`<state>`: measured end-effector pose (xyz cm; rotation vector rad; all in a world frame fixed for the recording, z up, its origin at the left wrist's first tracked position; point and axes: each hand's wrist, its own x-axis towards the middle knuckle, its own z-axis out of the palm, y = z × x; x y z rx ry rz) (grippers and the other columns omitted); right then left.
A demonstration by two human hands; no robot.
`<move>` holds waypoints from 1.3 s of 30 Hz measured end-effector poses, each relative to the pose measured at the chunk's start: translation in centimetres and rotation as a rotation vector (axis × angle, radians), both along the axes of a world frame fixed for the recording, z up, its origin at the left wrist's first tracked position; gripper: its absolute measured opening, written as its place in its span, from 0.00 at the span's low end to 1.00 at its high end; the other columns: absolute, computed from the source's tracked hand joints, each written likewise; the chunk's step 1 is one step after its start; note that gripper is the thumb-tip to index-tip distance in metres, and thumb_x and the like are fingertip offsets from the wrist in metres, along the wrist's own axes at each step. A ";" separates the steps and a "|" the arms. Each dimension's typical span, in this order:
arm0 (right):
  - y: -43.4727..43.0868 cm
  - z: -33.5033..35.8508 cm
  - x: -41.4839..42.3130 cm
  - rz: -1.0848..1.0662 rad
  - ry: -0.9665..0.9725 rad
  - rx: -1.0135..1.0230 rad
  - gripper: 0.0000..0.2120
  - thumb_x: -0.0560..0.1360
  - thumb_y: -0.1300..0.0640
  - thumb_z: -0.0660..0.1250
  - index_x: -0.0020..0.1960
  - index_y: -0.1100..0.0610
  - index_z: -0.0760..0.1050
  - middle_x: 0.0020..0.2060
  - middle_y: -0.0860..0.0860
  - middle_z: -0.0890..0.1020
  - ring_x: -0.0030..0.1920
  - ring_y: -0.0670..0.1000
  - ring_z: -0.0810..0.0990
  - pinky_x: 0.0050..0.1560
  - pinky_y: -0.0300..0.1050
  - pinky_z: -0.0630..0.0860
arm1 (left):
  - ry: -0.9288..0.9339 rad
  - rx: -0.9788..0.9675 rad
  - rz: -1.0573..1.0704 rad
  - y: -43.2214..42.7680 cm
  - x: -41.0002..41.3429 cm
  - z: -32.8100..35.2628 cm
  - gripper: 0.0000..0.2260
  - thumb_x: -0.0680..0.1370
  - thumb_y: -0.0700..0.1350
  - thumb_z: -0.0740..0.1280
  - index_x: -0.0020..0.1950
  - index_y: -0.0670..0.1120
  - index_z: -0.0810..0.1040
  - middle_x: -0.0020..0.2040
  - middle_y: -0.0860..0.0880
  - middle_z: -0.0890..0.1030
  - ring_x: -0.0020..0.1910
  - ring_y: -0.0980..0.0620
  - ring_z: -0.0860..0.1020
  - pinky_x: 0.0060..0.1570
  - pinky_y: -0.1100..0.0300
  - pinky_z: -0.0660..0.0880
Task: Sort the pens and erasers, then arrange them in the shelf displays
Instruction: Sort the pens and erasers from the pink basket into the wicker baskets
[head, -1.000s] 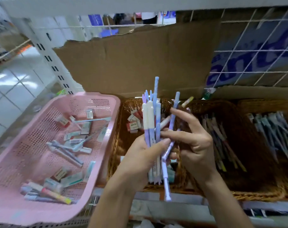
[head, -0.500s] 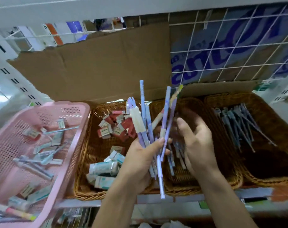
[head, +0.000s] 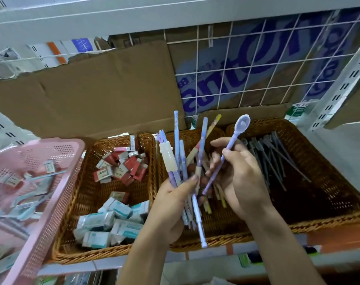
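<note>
Fingers of your right hand pinch one lilac pen, tilted; your left hand grips a fanned bundle of pens. Both are held over the middle wicker basket. Erasers lie in the left basket, dark pens in the right basket; a pink basket stands further left.

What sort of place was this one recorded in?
Most likely a stationery shop's display shelf: wicker baskets holding sorted erasers and pens, a wire grid back panel, and a slotted metal shelf upright.
</note>
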<state>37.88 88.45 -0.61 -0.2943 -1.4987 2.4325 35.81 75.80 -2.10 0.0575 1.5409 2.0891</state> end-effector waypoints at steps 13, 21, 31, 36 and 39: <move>7.5 -3.2 0.2 -0.129 -0.275 0.623 0.11 0.77 0.61 0.61 0.52 0.49 0.80 0.45 0.50 0.85 0.48 0.53 0.83 0.54 0.55 0.78 | -0.074 0.079 -0.044 3.2 0.6 -0.6 0.08 0.78 0.39 0.62 0.53 0.45 0.78 0.41 0.44 0.83 0.33 0.53 0.78 0.29 0.65 0.75; 10.9 -3.3 0.2 -0.244 -0.276 1.036 0.17 0.76 0.65 0.62 0.63 0.54 0.76 0.57 0.51 0.79 0.60 0.51 0.75 0.58 0.34 0.67 | -0.177 0.246 -0.122 5.7 -0.1 -0.4 0.14 0.71 0.41 0.64 0.56 0.43 0.78 0.46 0.41 0.83 0.28 0.54 0.74 0.24 0.67 0.70; 8.5 -1.1 2.8 -0.296 0.243 1.133 0.18 0.69 0.72 0.63 0.52 0.55 0.78 0.45 0.50 0.75 0.46 0.44 0.75 0.46 0.34 0.73 | -0.107 0.159 -0.026 7.5 0.0 -1.0 0.09 0.75 0.39 0.64 0.50 0.44 0.82 0.40 0.43 0.84 0.37 0.49 0.83 0.34 0.61 0.80; 9.0 -2.3 2.5 0.229 0.323 1.234 0.15 0.71 0.66 0.67 0.52 0.50 0.82 0.44 0.47 0.73 0.44 0.43 0.75 0.43 0.33 0.74 | -0.082 0.198 0.130 7.8 -0.3 -0.9 0.09 0.78 0.40 0.61 0.53 0.44 0.80 0.42 0.43 0.83 0.41 0.48 0.83 0.36 0.57 0.80; 8.3 -2.7 2.4 0.247 0.296 1.135 0.10 0.73 0.61 0.69 0.51 0.51 0.82 0.44 0.48 0.76 0.45 0.45 0.78 0.45 0.42 0.78 | -0.114 0.184 0.190 7.6 -0.6 -1.0 0.10 0.79 0.41 0.61 0.57 0.43 0.79 0.44 0.42 0.82 0.45 0.47 0.83 0.39 0.55 0.80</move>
